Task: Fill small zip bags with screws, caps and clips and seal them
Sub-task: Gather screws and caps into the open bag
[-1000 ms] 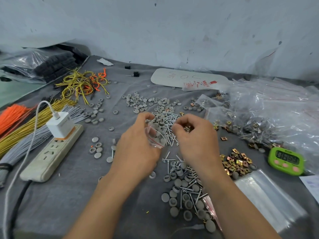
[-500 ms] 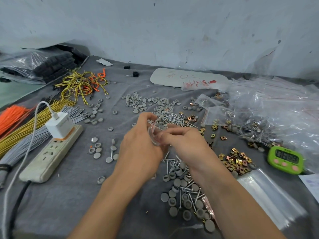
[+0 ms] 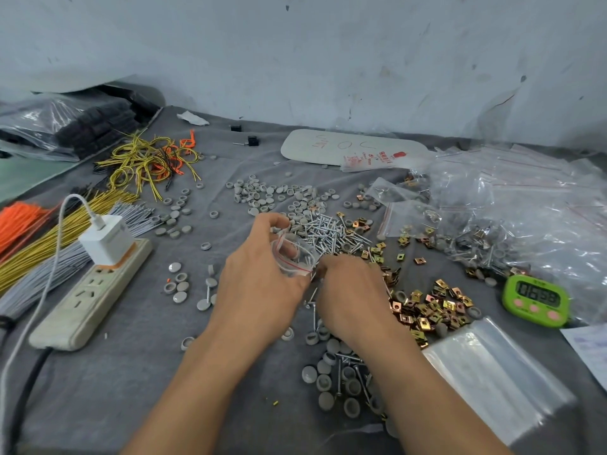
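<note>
While the left hand holds a small clear zip bag above the middle of the table, thumb and fingers curled round its red-striped mouth, the right hand sits just beside it, knuckles up, with its fingertips tucked down at the bag's lower right corner. Whether those fingertips pinch the bag, a part or nothing is hidden, so its grip cannot be told. What lies inside the bag is too blurred to make out. Just behind both hands lies a heap of silver screws, and behind that a scatter of grey caps; more caps and screws lie mixed under the right forearm. A spread of gold and copper clips lies just right of the right hand. Further right stands a green timer, tilted up, beside a large heap of filled bags. A flat stack of empty bags lies at the near right. On the left, well apart from the hands, a white charger is plugged into a power strip, with bundles of yellow, grey and orange wires beyond it.
</note>
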Demonstrator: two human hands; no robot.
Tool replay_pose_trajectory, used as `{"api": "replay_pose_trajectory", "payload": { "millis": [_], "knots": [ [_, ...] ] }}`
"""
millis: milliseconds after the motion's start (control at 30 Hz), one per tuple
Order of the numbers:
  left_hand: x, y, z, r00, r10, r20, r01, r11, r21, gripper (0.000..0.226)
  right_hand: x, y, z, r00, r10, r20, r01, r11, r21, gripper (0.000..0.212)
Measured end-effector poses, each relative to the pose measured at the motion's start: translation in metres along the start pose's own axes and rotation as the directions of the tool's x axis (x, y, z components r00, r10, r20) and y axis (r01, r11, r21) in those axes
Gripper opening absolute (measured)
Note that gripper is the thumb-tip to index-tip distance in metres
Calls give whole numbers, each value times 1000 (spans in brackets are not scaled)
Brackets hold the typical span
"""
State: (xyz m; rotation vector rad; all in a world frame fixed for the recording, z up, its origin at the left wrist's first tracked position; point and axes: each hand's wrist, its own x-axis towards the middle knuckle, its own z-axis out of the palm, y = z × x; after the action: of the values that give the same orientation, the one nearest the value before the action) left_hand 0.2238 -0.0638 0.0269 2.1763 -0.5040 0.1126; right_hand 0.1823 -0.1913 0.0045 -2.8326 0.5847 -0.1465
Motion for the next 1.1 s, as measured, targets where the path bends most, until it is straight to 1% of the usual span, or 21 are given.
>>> {"api": "replay_pose_trajectory", "payload": {
  "millis": [200, 233, 300, 367, 400, 467, 533, 567, 667, 700, 800, 867, 900, 967, 1033, 1100],
  "knots": [
    [0, -1, 0, 1000, -8, 12, 7, 1000, 13, 61, -1, 1, -4, 999, 37, -21, -36, 999, 34, 22],
    [0, -1, 0, 1000, -8, 12, 8, 1000, 13, 61, -1, 1, -5, 998, 56, -16, -55, 997, 57, 22],
    [0, -1, -1, 1000, -7, 13, 7, 1000, 13, 60, 2, 4, -10, 994, 106, -21, -101, 982, 159, 21],
    [0, -1, -1, 1000, -6, 18, 6, 1000, 24, 60, 4, 7, -15, 990, 129, -62, -112, 967, 227, 22],
    [0, -1, -1, 1000, -5, 22, 4, 999, 32, 60, 3, 8, -17, 990, 119, -73, -101, 972, 214, 20],
    [0, -2, 0, 1000, -1, 28, 0, 999, 40, 60, 0, 8, -18, 995, 90, -36, -86, 991, 105, 13],
    [1, -3, 0, 1000, 4, 31, -5, 999, 41, 61, -3, 5, -15, 996, 81, 45, -82, 997, 11, 23],
    [0, -4, 0, 999, 5, 31, -6, 999, 41, 61, -4, 4, -13, 995, 76, 71, -75, 997, -15, 25],
    [0, -2, 0, 1000, -1, 26, 0, 999, 38, 60, -5, 1, -11, 997, 43, 64, -37, 995, -92, 16],
    [0, -1, -1, 1000, -4, 24, 3, 999, 36, 60, -5, 1, -11, 997, 39, 59, -33, 994, -100, 17],
    [0, -1, -1, 1000, -10, 28, 9, 999, 34, 60, -5, 4, -11, 996, 60, 63, -53, 993, -102, 29],
    [0, -1, 0, 999, -10, 31, 9, 999, 36, 61, -4, 5, -11, 998, 50, 41, -48, 998, -41, 24],
    [0, -1, 0, 999, -13, 31, 12, 999, 37, 61, -4, 4, -10, 999, 40, 34, -40, 999, -19, 26],
    [0, -1, 0, 999, -16, 31, 15, 999, 39, 59, -5, 0, -6, 999, -23, 41, 24, 999, -38, 33],
    [0, -1, 0, 999, -15, 36, 14, 999, 37, 58, -6, -5, -3, 994, -90, 55, 95, 991, -92, 28],
    [0, -1, 0, 999, -12, 42, 11, 999, 32, 58, -7, -6, -2, 992, -109, 69, 115, 989, -92, 23]
  ]
}}
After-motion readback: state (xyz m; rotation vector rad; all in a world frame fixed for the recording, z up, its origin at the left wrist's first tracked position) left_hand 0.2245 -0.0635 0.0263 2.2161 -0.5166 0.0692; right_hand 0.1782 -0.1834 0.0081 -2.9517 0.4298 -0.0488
